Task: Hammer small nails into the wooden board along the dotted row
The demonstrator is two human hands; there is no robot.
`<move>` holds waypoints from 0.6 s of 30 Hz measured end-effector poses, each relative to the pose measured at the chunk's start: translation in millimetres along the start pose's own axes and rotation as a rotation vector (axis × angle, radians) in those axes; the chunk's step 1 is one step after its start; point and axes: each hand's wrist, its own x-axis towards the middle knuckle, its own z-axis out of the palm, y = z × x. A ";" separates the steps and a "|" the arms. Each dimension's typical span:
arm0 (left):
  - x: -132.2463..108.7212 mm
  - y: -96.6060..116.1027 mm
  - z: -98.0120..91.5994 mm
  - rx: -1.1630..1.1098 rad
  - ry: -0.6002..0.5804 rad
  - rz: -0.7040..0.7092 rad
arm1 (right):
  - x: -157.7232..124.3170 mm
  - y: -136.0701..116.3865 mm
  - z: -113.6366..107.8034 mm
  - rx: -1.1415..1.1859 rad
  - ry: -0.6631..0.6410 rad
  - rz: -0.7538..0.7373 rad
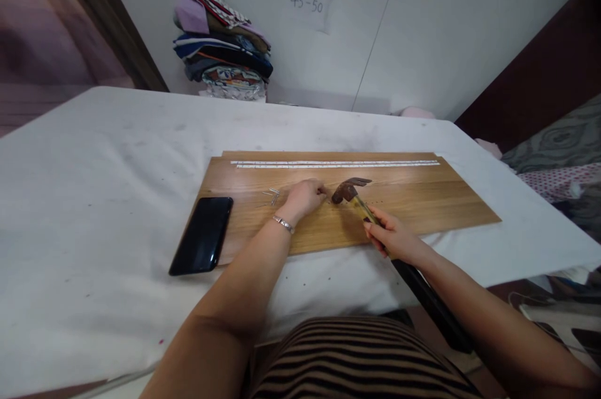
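My right hand [392, 236] is wrapped round the shaft of a claw hammer [361, 208] with a rusty head and a yellow and black handle. The hammer head hangs just above a wooden board [422, 192], close to my left fingertips. My left hand [305, 196], with a bracelet at the wrist, rests on the board with thumb and finger pinched together; whatever is between them is too small to make out. Several loose nails [273, 196] lie on the board left of that hand. A row of small dark dots runs along the wood below and right of the hammer head.
A black phone [201, 236] lies over the board's left end. Two white measuring strips [338, 165] run along its far side. The board is on a table with a white cloth [117, 198]. Folded clothes [223, 42] are stacked by the wall at the back.
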 end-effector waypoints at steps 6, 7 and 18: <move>1.4 -2.8 1.9 0.010 -0.005 0.000 | -1.7 -4.9 -1.4 0.004 0.024 -0.011; 1.2 -2.5 1.7 0.013 -0.003 0.002 | -1.9 -5.4 -1.6 0.003 0.025 -0.011; -0.8 2.2 -2.2 0.005 -0.019 -0.025 | 1.3 5.9 -1.4 -0.015 -0.017 -0.029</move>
